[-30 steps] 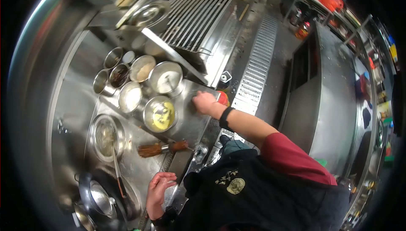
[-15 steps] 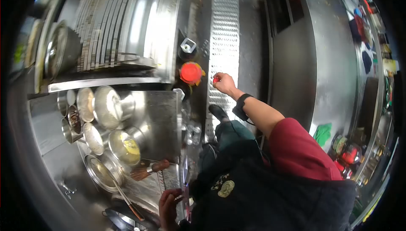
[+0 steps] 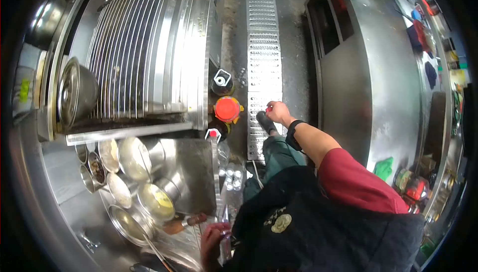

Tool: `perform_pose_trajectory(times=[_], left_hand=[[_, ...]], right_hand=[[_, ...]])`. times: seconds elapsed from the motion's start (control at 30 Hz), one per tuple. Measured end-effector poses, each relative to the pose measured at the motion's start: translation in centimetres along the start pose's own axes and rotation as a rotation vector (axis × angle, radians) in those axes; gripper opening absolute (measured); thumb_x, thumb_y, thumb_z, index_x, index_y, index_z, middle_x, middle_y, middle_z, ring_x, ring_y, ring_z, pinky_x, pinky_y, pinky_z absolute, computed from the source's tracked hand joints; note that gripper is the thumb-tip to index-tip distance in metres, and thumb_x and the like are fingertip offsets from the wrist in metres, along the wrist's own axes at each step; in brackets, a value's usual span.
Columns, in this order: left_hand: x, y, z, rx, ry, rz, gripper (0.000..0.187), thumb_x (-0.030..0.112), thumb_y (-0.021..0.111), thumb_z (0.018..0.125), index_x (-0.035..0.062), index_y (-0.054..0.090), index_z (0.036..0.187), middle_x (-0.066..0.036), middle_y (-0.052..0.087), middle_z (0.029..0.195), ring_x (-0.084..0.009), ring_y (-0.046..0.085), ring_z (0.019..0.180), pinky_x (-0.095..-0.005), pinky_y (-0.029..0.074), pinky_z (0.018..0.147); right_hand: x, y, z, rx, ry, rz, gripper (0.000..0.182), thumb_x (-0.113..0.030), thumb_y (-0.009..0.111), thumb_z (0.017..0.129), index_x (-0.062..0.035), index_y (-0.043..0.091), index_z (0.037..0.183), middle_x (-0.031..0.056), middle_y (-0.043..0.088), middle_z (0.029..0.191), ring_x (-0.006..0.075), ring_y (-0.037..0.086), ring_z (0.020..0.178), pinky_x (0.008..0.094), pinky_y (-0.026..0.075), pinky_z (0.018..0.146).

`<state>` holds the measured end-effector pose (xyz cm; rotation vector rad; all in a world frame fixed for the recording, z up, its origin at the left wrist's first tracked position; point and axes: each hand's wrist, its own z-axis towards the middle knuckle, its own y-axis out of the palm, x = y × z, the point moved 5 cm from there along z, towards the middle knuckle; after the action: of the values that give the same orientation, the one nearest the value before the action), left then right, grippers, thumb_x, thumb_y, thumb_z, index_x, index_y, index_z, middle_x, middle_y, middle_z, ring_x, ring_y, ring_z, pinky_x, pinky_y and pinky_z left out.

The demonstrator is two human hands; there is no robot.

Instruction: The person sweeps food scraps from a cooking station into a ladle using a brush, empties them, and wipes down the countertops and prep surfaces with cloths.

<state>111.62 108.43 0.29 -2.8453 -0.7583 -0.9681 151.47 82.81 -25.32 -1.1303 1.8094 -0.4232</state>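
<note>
My right hand (image 3: 279,112), with a dark band on the wrist, is closed round a small red object (image 3: 269,108) above the metal floor grating (image 3: 264,58). Low in the view, my left hand (image 3: 213,239) is bent beside the steel counter's edge, near a brush (image 3: 185,223) with a wooden handle. Whether its fingers hold something is too blurred to tell. Left of my right hand, a container with a red lid (image 3: 227,109) stands on the floor between dark bottles.
Steel bowls with food, such as one with yellow contents (image 3: 158,201), stand on the left counter. Beyond them is a grill rack (image 3: 129,48). A long steel counter (image 3: 388,82) with a green cloth (image 3: 383,169) lines the right. Clear bottles (image 3: 233,178) stand by my legs.
My right hand has moved slightly right and down in view, still with the red object. My left hand has shifted right. One foot is now further forward on the grating, and the whole view has shifted.
</note>
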Motion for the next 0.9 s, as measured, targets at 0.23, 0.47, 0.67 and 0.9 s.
perform_pose_trajectory(times=[0.23,0.47,0.67,0.9], left_hand=[[-4.7,3.4,3.0,0.087,-0.377,-0.343,0.040,0.028,0.047,0.099,-0.0022,0.046,0.126,-0.018,0.058,0.119,-0.0303,0.060,0.108,-0.0419,0.050,0.090],[-0.9,11.2,7.4,0.363,-0.467,-0.304,0.040,0.028,0.052,0.097,-0.0029,0.048,0.123,-0.018,0.059,0.118,-0.0313,0.060,0.107,-0.0405,0.051,0.089],[-0.5,12.3,10.2,0.401,-0.507,-0.361,0.040,0.028,0.052,0.097,-0.0028,0.048,0.122,-0.018,0.059,0.118,-0.0313,0.060,0.107,-0.0404,0.051,0.089],[0.1,11.9,11.2,0.402,-0.518,-0.387,0.040,0.028,0.053,0.096,-0.0028,0.049,0.122,-0.018,0.059,0.118,-0.0312,0.061,0.106,-0.0402,0.051,0.089]], right_hand=[[-5.4,7.3,17.4,-0.102,-0.235,-0.047,0.037,-0.018,0.062,0.074,-0.0081,0.062,0.109,0.0267,0.060,0.104,0.0414,0.059,0.097,0.0458,0.050,0.087],[-11.6,13.7,28.8,-0.227,-0.372,-0.151,0.036,-0.013,0.064,0.074,-0.0028,0.059,0.108,0.0256,0.056,0.112,0.0413,0.061,0.097,0.0451,0.051,0.085],[-13.8,17.3,31.3,-0.315,-0.679,-0.430,0.023,-0.010,0.055,0.078,-0.0032,0.068,0.095,0.0218,0.060,0.112,0.0339,0.064,0.099,0.0414,0.053,0.083],[-14.4,19.6,31.0,-0.422,-1.057,-0.781,0.020,-0.018,0.056,0.077,-0.0104,0.073,0.085,0.0151,0.065,0.105,0.0309,0.065,0.095,0.0387,0.053,0.080]])
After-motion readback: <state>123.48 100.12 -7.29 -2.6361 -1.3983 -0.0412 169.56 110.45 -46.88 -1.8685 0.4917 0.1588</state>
